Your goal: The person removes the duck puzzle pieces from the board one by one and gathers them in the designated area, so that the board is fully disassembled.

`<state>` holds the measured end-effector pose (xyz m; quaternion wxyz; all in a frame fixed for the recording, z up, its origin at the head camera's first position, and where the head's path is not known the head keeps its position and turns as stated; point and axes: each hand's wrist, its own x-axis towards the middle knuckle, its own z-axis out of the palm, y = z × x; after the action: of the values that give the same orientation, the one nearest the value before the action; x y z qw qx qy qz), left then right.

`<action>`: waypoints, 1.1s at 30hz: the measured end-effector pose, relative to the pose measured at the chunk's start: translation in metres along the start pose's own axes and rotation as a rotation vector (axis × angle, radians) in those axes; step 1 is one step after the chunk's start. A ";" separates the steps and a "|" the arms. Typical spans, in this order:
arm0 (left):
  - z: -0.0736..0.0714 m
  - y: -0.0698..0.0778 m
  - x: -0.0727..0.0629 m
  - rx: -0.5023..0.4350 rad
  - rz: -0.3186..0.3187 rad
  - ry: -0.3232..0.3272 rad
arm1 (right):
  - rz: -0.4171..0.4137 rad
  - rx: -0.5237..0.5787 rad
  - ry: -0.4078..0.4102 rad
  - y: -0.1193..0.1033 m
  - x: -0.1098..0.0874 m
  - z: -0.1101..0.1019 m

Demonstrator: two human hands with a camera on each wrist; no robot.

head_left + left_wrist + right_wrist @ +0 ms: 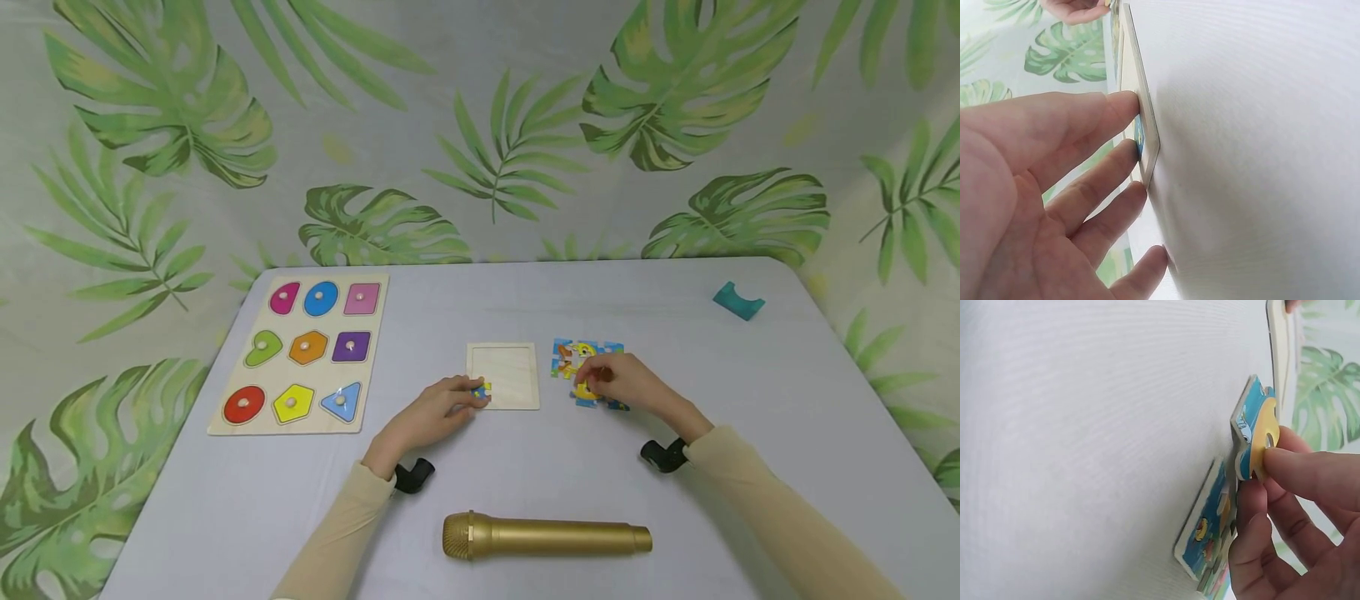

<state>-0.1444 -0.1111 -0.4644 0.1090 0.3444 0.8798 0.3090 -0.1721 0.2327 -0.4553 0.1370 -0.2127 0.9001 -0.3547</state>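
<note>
A shallow square wooden puzzle tray lies mid-table, with one blue-and-yellow jigsaw piece in its near left corner. My left hand touches that corner; its thumb and fingertips rest at the rim and the piece, fairly straight. To the right of the tray, my right hand pinches a blue-and-yellow jigsaw piece between thumb and fingers, tilted up from the cloth. Around and below it lie several other jigsaw pieces, partly covered by the hand. One blue piece shows beside the fingers.
On the left lies a wooden shape board with colourful knobbed shapes. A gold microphone lies across the front. Far right, near the back edge, is a teal curved block. Leaf-print cloth hangs behind the table.
</note>
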 end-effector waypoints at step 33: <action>-0.006 -0.002 -0.004 0.083 0.051 -0.015 | -0.116 0.204 -0.001 -0.047 0.043 0.032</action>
<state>-0.1448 -0.1172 -0.4609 0.0931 0.3730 0.8820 0.2724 -0.1835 0.1627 -0.4490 0.1375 -0.2496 0.8453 -0.4519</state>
